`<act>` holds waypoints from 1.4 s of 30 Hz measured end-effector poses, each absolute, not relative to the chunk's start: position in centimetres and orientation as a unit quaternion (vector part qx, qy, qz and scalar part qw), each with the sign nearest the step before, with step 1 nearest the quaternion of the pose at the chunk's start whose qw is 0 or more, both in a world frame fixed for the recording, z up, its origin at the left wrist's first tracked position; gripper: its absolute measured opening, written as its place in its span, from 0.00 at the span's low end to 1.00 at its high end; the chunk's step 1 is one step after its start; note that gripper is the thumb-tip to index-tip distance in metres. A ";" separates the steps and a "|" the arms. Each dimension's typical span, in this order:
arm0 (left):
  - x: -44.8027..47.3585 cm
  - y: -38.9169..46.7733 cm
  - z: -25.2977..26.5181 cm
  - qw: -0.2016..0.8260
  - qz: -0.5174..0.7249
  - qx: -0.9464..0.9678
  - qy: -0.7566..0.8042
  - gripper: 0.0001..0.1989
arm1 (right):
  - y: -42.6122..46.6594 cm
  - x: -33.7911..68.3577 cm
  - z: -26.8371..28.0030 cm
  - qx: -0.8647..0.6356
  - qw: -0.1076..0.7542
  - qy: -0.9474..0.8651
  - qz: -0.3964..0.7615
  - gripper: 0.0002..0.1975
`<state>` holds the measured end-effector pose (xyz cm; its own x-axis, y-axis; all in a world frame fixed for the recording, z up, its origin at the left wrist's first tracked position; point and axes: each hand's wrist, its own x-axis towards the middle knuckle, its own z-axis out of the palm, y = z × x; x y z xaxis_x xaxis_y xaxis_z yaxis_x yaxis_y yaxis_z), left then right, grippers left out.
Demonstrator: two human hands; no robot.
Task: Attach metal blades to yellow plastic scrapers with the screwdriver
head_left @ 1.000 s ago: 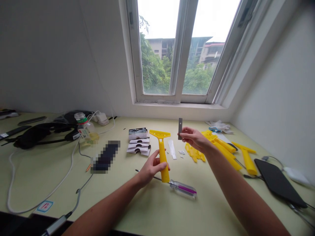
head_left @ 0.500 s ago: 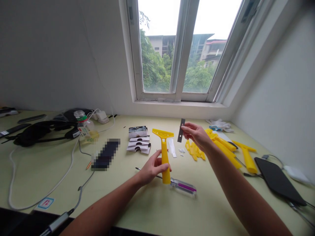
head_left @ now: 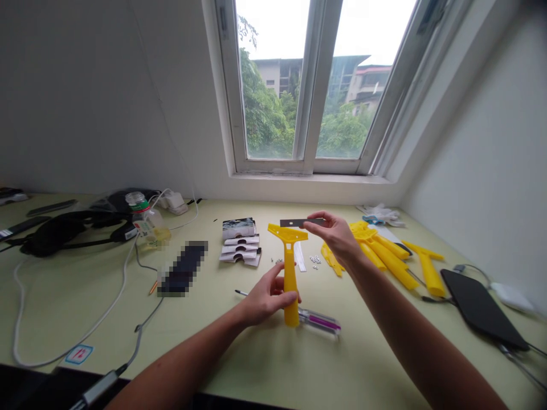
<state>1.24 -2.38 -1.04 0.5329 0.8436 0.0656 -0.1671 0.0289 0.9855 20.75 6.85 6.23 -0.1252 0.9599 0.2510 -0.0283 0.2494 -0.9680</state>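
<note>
My left hand (head_left: 265, 299) grips the handle of a yellow plastic scraper (head_left: 289, 267), held upright with its wide head on top. My right hand (head_left: 337, 238) pinches a thin dark razor blade (head_left: 294, 222) by its right end. The blade lies level, just above the scraper's head and close to it. Under my left hand a screwdriver (head_left: 314, 320) with a clear and purple handle lies on the pale green table (head_left: 213, 319).
More yellow scrapers and parts (head_left: 387, 253) lie at the right, with small screws (head_left: 315, 259) and a white strip (head_left: 299, 256) near the middle. Blade packets (head_left: 240, 244) stack behind. A bottle (head_left: 145, 223), black bag (head_left: 64, 229), cables and a black tablet (head_left: 481, 307) flank the space.
My right hand turned the blade from upright to level and brought it left and down over the scraper's head. My left hand shifted the scraper slightly right.
</note>
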 end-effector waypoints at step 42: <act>1.0 -2.8 -0.7 0.585 0.329 0.679 0.299 0.31 | 6.5 22.8 7.4 -0.358 0.320 -0.726 0.493 0.17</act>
